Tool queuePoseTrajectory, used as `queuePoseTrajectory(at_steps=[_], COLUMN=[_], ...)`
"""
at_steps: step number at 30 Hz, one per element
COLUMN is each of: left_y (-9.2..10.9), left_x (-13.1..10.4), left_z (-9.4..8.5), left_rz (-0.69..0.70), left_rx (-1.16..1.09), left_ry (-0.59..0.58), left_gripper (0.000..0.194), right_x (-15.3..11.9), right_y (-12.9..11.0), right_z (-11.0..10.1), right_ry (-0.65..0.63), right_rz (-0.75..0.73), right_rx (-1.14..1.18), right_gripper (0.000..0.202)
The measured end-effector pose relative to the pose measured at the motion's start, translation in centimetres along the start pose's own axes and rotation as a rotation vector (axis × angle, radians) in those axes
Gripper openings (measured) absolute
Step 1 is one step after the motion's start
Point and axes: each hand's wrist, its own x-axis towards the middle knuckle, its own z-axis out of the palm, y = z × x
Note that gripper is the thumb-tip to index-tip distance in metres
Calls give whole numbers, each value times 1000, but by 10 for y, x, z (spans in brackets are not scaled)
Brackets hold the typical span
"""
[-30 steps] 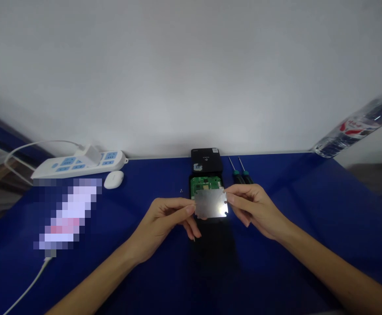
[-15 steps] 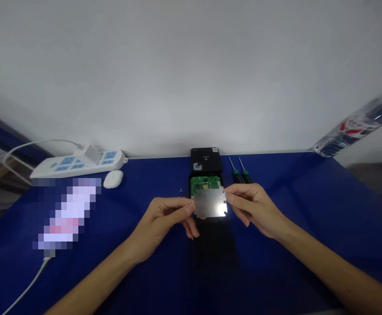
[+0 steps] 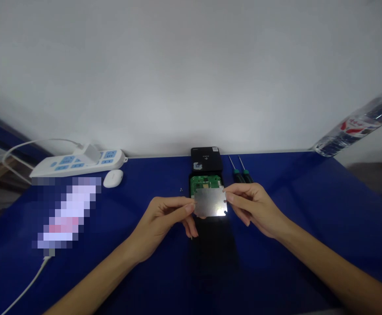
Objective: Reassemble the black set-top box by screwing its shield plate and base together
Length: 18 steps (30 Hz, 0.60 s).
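A thin silvery metal plate (image 3: 210,202) with small notches on its right edge is held up between both hands. My left hand (image 3: 174,214) pinches its left edge between thumb and index finger. At the plate's upper right edge, my right hand (image 3: 246,201) grips it with thumb and fingertips. Behind and partly covered by the plate is a green circuit board (image 3: 206,180) in a black case. A black square cover (image 3: 206,159) with stickers lies just beyond the case. Tiny screws (image 3: 181,190) rest left of the board.
Two screwdrivers (image 3: 242,175) with green and black handles lie right of the case. At the left are a white power strip (image 3: 112,165), a small white case (image 3: 113,179) and a pixelated lit screen (image 3: 69,210) with a cable. A water bottle (image 3: 355,127) is at the far right.
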Motion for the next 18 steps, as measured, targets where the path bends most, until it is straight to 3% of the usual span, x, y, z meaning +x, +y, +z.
queuePoseTrajectory(at_steps=[18], left_y=[-3], left_x=[-1], left_z=[-3], left_rz=[-5], left_rx=[46], left_ry=[15], left_gripper=[23], right_x=[0], right_y=[-2], right_z=[1], right_ry=[21], right_rz=[12], right_rx=[22], right_gripper=[20])
